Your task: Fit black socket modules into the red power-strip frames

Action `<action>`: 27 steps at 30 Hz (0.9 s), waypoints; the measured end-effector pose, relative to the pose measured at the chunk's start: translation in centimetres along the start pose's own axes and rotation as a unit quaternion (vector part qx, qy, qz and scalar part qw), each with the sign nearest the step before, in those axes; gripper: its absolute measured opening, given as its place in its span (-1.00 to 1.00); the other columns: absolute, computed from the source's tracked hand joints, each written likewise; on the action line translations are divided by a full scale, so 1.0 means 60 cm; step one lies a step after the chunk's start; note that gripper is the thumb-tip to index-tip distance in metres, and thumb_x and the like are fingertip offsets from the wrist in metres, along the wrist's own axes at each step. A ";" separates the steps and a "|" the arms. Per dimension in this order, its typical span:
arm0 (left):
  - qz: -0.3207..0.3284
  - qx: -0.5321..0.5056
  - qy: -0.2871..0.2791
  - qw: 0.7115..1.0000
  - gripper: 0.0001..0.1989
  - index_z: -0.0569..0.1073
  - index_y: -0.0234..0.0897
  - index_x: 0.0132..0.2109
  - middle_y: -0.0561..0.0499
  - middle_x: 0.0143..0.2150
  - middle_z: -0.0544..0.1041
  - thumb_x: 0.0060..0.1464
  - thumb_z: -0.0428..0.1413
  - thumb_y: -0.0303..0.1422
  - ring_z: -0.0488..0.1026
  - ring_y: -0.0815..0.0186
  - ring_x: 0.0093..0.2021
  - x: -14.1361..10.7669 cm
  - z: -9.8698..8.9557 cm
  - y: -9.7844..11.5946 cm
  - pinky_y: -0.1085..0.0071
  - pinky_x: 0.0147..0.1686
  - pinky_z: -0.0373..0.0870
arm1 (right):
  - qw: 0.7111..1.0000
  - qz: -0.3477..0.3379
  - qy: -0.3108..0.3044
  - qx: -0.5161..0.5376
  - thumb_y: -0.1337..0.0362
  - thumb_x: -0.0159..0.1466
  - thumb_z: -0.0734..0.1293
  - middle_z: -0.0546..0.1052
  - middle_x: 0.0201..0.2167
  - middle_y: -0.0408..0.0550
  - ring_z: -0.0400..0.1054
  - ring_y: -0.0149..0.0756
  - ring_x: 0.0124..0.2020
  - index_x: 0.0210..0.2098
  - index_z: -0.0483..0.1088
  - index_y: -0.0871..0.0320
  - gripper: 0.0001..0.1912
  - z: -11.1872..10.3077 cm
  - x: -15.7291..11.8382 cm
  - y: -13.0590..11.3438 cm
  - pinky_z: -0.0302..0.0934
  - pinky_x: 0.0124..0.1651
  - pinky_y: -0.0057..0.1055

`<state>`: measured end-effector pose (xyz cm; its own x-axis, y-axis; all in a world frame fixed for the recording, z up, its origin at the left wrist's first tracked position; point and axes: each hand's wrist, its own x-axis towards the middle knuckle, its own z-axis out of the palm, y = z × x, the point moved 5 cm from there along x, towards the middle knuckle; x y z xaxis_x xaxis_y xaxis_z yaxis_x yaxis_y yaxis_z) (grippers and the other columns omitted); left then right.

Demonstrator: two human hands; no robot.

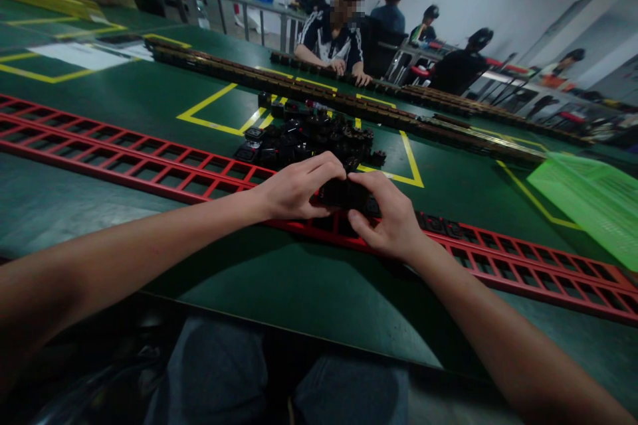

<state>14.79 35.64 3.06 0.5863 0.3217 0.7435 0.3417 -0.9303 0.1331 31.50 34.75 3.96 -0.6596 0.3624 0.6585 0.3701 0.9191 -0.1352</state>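
My left hand (310, 184) and my right hand (387, 212) are closed from both sides on a black plastic part (343, 192), whose exact kind I cannot make out. They hold it just over a long red slotted rack (189, 176) that crosses the table. Right of my right hand, several black pieces (441, 224) sit in the rack's slots. Behind my hands lies a heap of black plastic parts (309, 136), some blocky with pale markings. My fingers partly hide the held part.
Yellow tape (209, 103) marks boxes on the green table (299, 285). Long dark racks (279, 83) run behind the heap. A light green basket (588, 199) stands at the right. Paper sheets (80, 56) lie at the far left. A person (331, 40) sits across the table.
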 end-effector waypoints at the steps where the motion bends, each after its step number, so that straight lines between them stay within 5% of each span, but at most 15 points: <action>1: 0.002 0.003 0.003 1.000 -0.65 0.27 -0.29 0.02 -0.14 -0.07 0.42 0.13 0.18 -0.39 0.41 0.21 -0.05 0.000 -0.001 0.000 0.28 -0.09 0.46 | 1.000 0.002 0.001 -0.002 0.34 0.23 0.28 0.48 -0.06 0.12 0.42 -0.05 -0.06 0.18 0.22 0.13 -0.49 0.000 0.000 0.001 0.39 -0.06 -0.08; 13: 0.004 0.034 0.028 0.999 -0.61 0.27 -0.27 0.09 -0.13 -0.05 0.44 0.17 0.16 -0.32 0.43 0.18 -0.06 -0.001 -0.002 -0.003 0.21 -0.08 0.48 | 0.998 0.060 -0.012 -0.014 0.29 0.30 0.27 0.50 0.04 0.12 0.46 -0.06 -0.01 0.20 0.20 0.09 -0.53 0.008 -0.009 0.016 0.41 -0.04 -0.12; 27: -0.027 0.013 -0.007 1.000 -0.61 0.27 -0.27 0.07 -0.13 -0.03 0.41 0.14 0.18 -0.34 0.42 0.19 -0.05 -0.004 0.007 -0.014 0.28 -0.11 0.46 | 0.999 0.031 0.011 0.009 0.32 0.29 0.33 0.49 0.03 0.06 0.41 -0.05 0.04 0.20 0.22 0.04 -0.50 0.008 -0.008 0.017 0.36 0.06 -0.05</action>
<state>14.67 36.44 2.50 0.5768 0.3743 0.7261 0.3923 -0.9066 0.1557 31.91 35.59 3.14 -0.6205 0.4152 0.6652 0.3975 0.8978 -0.1896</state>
